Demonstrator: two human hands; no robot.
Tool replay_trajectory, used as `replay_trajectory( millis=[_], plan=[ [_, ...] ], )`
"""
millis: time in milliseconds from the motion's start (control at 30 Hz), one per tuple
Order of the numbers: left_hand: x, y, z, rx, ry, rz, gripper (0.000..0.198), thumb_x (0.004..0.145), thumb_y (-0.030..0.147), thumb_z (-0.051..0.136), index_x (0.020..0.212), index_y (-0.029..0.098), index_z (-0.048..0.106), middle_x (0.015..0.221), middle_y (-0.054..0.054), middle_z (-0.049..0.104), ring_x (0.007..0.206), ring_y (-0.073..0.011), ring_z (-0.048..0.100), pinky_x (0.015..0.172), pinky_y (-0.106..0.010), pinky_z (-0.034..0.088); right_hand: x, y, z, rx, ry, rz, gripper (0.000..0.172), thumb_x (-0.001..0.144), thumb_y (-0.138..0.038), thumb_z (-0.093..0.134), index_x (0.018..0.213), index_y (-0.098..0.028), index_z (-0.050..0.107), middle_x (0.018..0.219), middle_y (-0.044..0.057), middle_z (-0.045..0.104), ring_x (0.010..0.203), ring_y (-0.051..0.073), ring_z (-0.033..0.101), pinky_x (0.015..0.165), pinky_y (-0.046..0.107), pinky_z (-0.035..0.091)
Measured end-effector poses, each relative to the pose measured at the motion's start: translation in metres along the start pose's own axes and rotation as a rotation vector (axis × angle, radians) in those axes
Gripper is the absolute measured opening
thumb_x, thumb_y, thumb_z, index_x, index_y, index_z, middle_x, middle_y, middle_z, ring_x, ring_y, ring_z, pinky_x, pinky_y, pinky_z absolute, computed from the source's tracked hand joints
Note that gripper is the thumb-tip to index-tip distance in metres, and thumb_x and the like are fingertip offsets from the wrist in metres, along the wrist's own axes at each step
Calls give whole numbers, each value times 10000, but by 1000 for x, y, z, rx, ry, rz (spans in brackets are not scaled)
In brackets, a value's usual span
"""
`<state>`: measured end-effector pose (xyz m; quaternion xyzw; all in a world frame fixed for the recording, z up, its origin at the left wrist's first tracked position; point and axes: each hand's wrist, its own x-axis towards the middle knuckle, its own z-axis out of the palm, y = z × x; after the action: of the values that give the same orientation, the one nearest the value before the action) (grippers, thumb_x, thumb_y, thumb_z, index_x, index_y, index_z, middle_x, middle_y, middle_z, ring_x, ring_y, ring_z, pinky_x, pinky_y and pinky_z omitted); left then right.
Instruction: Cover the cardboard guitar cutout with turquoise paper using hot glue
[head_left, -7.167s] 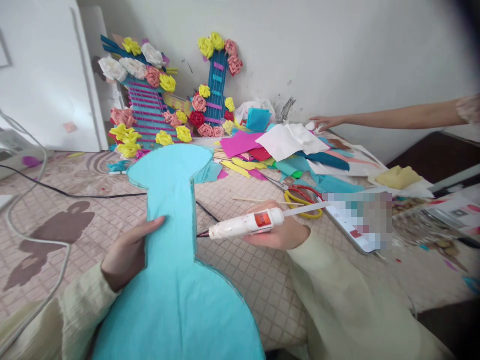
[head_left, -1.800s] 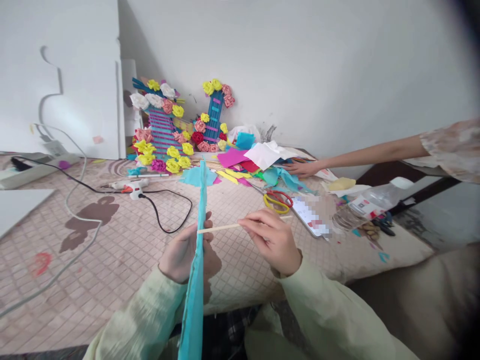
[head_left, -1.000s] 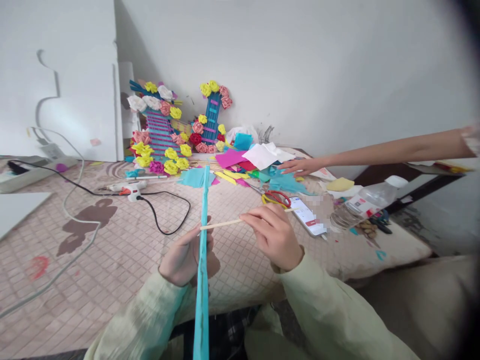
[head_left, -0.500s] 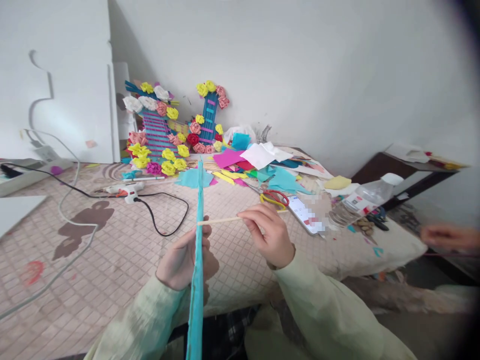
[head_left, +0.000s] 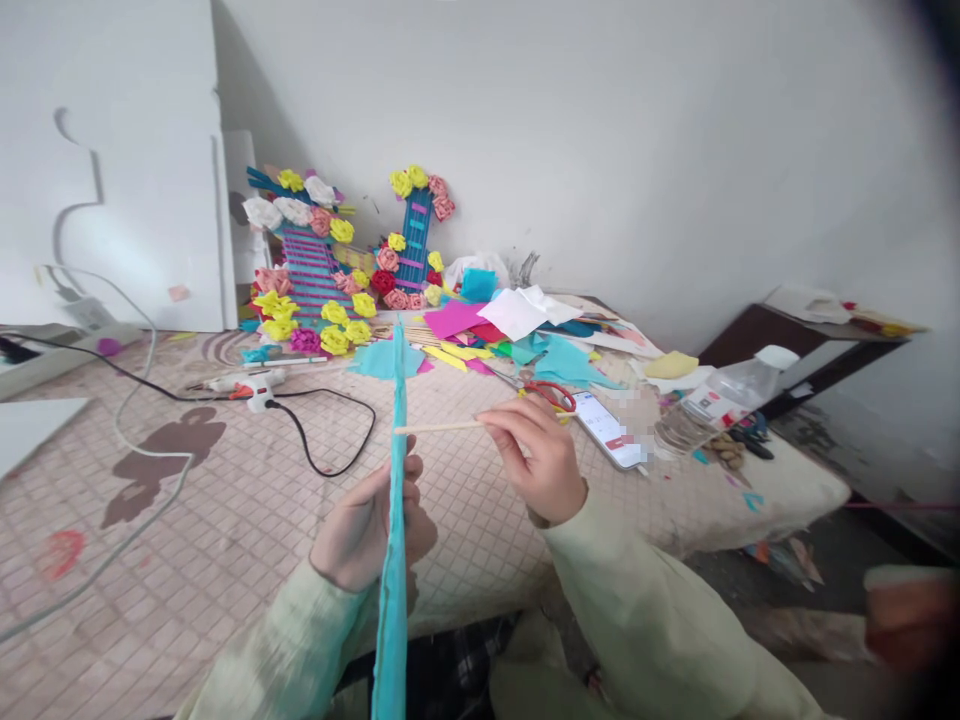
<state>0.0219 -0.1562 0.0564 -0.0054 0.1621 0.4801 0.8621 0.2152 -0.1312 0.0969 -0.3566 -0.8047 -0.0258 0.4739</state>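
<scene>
My left hand point(head_left: 360, 525) grips a turquoise paper-covered cutout point(head_left: 395, 500), held upright and seen edge-on, so it looks like a thin blue strip. My right hand point(head_left: 536, 455) pinches a thin wooden stick point(head_left: 439, 427) and holds it level, with its left tip touching the edge of the cutout. A white glue gun point(head_left: 247, 384) with a black cord lies on the patterned mat to the left, apart from both hands.
Flower-covered stick letters point(head_left: 315, 270) stand at the wall. Coloured paper scraps point(head_left: 517, 325), red-and-yellow scissors point(head_left: 551, 395), a phone point(head_left: 611, 430) and a plastic bottle point(head_left: 720, 405) lie to the right. A power strip and cables point(head_left: 112, 400) run on the left. A dark side table point(head_left: 795, 345) stands far right.
The glue gun left my right hand and now lies on the mat; I turned the cutout edge-on and picked up the stick. The other person's arm withdrew from the paper pile.
</scene>
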Motion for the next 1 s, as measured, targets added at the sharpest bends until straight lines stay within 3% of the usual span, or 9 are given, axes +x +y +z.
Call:
replay_trajectory(
  millis=[200,367,600,867,1000],
  plan=[
    [0,-2,-1,44,-18,20,250,863,96,367,1070,135,502,752,-19,576,532,-86,578,510,-182,517,0,3,2,1,-26,-16,222,834,-102,453,919,-200,633,802,43,613,766,174,525,721,346,424],
    [-1,-3,0,103,85,56,248,856,94,380,1058,141,517,828,-43,601,588,-115,612,533,-206,536,0,3,-1,-129,16,-151,298,796,-39,457,967,-210,631,834,51,627,775,194,511,714,366,412],
    [-1,-7,3,52,32,53,265,854,84,370,1085,128,492,767,-31,585,531,-100,596,487,-183,525,5,2,2,17,114,46,181,825,-101,475,886,-178,626,818,48,621,779,172,537,730,344,434],
    [0,-5,-1,52,29,49,249,841,80,421,1069,132,504,755,-19,583,524,-86,581,488,-182,519,2,7,13,66,34,78,178,839,-130,464,863,-171,635,805,55,618,788,177,532,731,337,436],
    [-1,-2,-7,-1,-60,-18,321,794,68,519,1100,163,497,792,-6,599,570,-78,591,542,-178,521,-1,4,15,99,34,100,175,848,-153,455,870,-164,628,810,54,616,792,168,532,741,328,436]
  ],
)
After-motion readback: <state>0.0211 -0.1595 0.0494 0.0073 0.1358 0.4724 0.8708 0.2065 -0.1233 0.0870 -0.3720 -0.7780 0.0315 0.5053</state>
